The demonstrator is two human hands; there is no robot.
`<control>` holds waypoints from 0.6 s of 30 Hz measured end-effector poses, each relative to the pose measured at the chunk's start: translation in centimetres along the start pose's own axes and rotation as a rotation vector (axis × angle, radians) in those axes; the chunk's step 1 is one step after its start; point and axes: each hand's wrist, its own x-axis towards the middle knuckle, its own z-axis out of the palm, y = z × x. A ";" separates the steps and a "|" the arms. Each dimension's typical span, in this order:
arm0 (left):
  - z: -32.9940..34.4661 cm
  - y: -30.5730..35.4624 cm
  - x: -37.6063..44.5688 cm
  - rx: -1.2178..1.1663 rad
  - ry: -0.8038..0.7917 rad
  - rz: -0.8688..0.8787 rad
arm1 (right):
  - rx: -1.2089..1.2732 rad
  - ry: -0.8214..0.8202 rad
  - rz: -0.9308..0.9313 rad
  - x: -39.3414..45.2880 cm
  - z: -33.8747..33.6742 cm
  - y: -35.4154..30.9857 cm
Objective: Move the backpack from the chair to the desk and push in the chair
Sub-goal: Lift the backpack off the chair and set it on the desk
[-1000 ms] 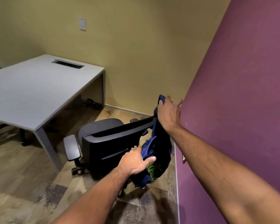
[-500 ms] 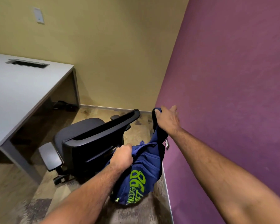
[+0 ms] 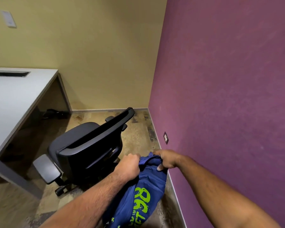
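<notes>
Yellow wall is meeting purple wall in the corner ahead of me, and a patchy brown floor is running up to both. I am looking down at my two bare arms reaching out. My left hand is squeezing into a tight fist around the top edge of the blue backpack. My right hand is curling its fingers over the same top edge, just beside the left one, so both hands are gripping the cloth. The backpack is hanging down from my hands, off the chair, low between my arms and close to the purple wall. Bright green letters and numbers are showing on its front.

The black office chair is sitting just left of my hands, with its back turned to me and its seat facing the corner. It is standing apart from the grey desk, which is filling the left side. A small wall outlet is sitting low on the purple wall, and a white switch plate is sitting high on the yellow one.
</notes>
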 end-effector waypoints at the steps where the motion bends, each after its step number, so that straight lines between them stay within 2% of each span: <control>1: 0.0 0.0 0.0 0.008 0.000 0.012 | -0.032 0.046 0.005 0.1 0.3 0.0; 12: -1.4 -1.7 2.4 -0.011 0.000 0.098 | -0.077 0.194 0.091 -0.8 -1.4 -0.3; 18: -2.4 -1.0 5.7 -0.020 0.040 0.101 | -0.127 0.336 0.121 -0.7 -3.7 0.8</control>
